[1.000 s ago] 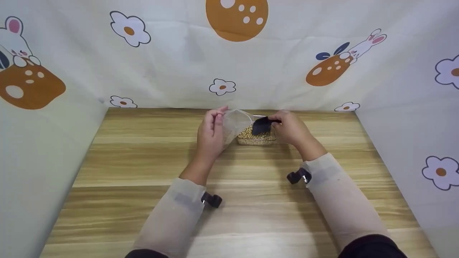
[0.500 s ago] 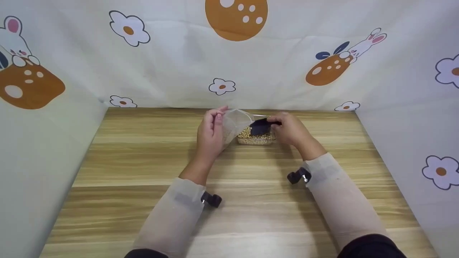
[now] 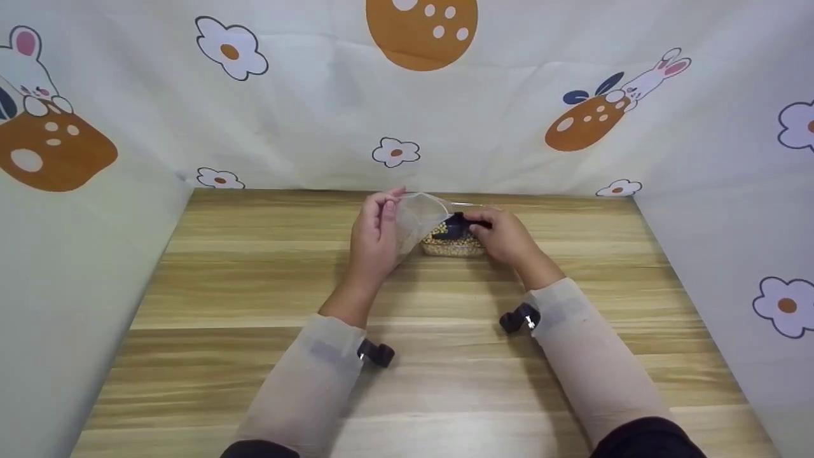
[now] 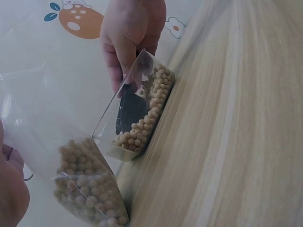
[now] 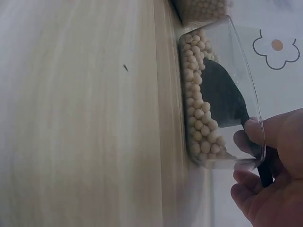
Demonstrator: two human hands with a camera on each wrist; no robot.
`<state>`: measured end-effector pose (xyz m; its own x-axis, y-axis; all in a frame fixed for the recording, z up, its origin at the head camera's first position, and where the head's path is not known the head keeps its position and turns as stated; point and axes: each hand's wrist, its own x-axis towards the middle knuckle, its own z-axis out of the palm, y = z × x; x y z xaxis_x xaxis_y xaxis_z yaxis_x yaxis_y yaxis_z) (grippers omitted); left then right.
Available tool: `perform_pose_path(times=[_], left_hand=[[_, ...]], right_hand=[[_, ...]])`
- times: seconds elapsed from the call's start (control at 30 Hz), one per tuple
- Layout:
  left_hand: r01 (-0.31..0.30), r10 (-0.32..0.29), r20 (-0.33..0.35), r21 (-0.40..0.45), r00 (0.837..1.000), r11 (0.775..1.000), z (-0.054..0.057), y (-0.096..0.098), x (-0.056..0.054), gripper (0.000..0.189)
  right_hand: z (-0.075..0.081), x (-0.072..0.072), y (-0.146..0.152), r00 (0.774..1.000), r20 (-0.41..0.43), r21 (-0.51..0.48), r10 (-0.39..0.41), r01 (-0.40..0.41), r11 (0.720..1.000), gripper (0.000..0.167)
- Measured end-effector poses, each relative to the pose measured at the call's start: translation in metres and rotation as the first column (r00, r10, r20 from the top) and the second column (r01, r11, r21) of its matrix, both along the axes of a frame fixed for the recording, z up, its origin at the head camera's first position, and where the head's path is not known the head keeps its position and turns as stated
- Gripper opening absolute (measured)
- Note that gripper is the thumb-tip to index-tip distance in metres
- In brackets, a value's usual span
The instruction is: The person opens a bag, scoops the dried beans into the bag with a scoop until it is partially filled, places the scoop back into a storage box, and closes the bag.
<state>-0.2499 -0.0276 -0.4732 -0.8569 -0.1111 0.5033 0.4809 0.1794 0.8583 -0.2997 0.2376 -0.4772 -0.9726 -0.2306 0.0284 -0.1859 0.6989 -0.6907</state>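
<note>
My left hand (image 3: 375, 232) pinches the top edge of a clear plastic bag (image 3: 413, 219), whose mouth gapes toward the box. Round tan beans that look like soybeans (image 4: 85, 182) fill the bag's lower part in the left wrist view. Beside it on the table stands a clear box (image 3: 455, 250) holding more soybeans (image 5: 201, 125). My right hand (image 3: 505, 238) grips the handle of a small black scoop (image 5: 220, 92) at the box's right end. The scoop's blade is inside the box, down among the beans; its lower edge is partly hidden by them.
The wood-grain table (image 3: 407, 356) extends toward me. A printed cloth (image 3: 305, 114) rises right behind the bag and box, and more cloth closes off the left and right sides. A small dark speck (image 5: 125, 67) lies on the table.
My right hand has moved slightly left and down, pushing the scoop from above the beans into them. My left hand and the bag have stayed in place.
</note>
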Motion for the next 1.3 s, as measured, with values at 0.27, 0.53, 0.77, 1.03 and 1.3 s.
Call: perform_pose_path(times=[0.27, 0.53, 0.77, 1.03, 1.3], left_hand=[[0.015, -0.015, -0.001, 0.004, 1.000, 1.000, -0.002, 0.000, -0.001, 0.021], [0.007, -0.007, 0.019, 0.000, 1.000, 1.000, -0.001, 0.001, -0.001, 0.022], [0.013, -0.013, 0.008, 0.001, 1.000, 1.000, 0.000, 0.001, -0.001, 0.022], [0.010, -0.010, -0.010, 0.008, 1.000, 1.000, -0.001, 0.001, -0.001, 0.021], [0.012, -0.011, -0.044, 0.026, 0.999, 1.000, -0.003, 0.001, -0.003, 0.019]], right_hand=[[-0.007, 0.003, -0.003, 0.997, 0.044, -0.082, -0.058, 0.061, 0.995, 0.033], [-0.015, 0.003, -0.002, 0.996, 0.046, -0.166, -0.072, 0.079, 0.983, 0.034], [-0.015, 0.006, 0.004, 0.994, 0.049, -0.255, -0.098, 0.107, 0.961, 0.034], [-0.015, 0.010, 0.011, 0.989, 0.070, -0.329, -0.127, 0.143, 0.933, 0.035], [-0.011, 0.016, 0.020, 0.980, 0.124, -0.404, -0.153, 0.191, 0.894, 0.035]])
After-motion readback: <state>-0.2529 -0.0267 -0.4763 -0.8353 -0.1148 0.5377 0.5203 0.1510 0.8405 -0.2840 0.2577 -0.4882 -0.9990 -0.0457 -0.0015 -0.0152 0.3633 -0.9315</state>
